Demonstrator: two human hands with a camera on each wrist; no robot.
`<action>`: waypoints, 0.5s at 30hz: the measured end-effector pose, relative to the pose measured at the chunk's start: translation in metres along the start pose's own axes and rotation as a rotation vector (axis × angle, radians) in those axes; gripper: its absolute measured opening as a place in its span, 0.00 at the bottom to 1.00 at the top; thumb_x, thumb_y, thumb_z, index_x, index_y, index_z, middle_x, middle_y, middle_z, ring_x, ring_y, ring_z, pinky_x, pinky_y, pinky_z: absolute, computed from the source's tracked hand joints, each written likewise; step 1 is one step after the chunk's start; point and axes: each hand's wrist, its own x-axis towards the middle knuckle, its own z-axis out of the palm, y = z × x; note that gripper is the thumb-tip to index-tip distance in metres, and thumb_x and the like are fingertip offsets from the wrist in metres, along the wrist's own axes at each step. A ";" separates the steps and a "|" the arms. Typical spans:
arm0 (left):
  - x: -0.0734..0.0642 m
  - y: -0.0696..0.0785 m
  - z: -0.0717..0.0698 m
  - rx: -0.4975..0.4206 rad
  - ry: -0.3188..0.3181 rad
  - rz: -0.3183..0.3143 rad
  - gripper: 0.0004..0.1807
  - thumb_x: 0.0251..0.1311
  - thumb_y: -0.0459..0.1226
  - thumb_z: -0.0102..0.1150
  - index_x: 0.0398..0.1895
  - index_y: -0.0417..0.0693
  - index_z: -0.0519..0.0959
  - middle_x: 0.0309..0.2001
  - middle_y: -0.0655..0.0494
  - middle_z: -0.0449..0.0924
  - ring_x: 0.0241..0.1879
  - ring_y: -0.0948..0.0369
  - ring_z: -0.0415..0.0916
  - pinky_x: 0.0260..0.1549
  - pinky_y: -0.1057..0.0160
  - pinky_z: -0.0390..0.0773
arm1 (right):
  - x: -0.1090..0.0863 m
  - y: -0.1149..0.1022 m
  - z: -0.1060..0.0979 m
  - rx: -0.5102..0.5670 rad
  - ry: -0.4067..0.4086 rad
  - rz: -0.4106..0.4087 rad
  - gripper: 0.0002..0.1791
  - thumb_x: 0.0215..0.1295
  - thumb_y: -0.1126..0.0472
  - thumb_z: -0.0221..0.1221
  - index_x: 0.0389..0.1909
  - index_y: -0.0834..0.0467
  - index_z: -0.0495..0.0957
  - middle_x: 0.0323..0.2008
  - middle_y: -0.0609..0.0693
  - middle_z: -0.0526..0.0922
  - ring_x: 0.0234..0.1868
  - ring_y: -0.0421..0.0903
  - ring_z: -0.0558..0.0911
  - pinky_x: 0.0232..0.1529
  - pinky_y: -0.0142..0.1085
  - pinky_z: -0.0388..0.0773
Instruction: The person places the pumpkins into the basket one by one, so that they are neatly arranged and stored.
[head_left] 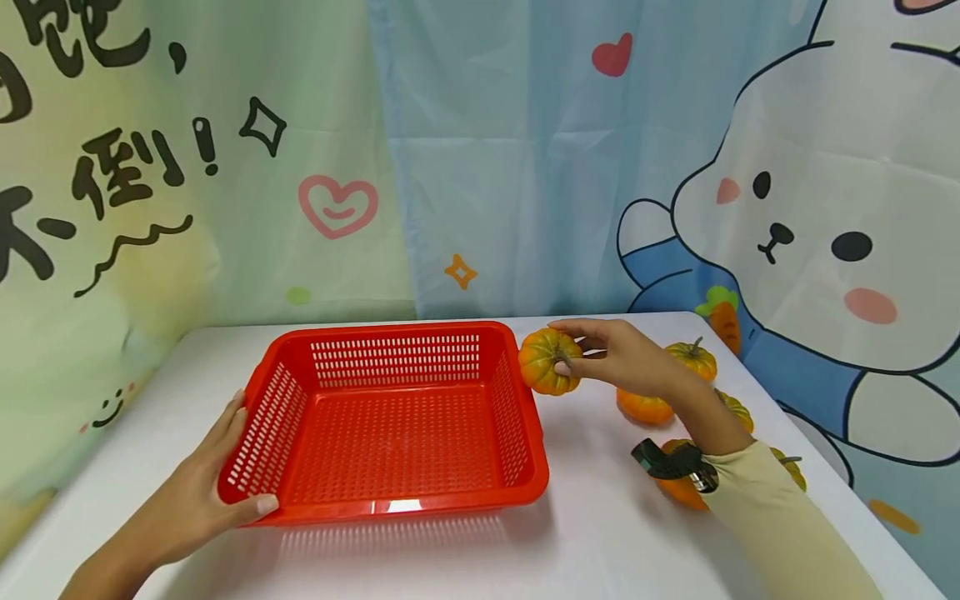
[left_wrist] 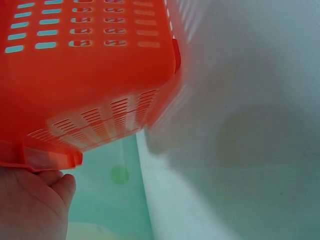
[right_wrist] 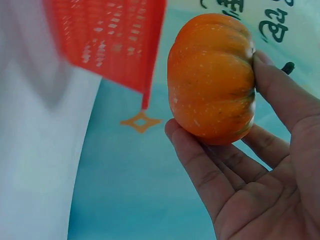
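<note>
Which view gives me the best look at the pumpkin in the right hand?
The right wrist view: the pumpkin appears largest there, held by the right hand. The head view shows it smaller, beside the red basket; the left wrist view doesn't show it.

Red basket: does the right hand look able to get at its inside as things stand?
Probably yes: the right hand, holding a pumpkin, is just beside the basket, whose top is open. The left hand grips the opposite side, leaving the way free.
</note>
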 end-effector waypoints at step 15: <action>0.002 0.001 0.000 0.018 0.007 0.003 0.59 0.50 0.46 0.71 0.77 0.39 0.42 0.78 0.50 0.35 0.73 0.45 0.42 0.63 0.60 0.49 | 0.015 -0.031 0.013 0.103 -0.017 -0.118 0.31 0.62 0.57 0.66 0.66 0.58 0.71 0.57 0.53 0.76 0.53 0.52 0.78 0.46 0.41 0.79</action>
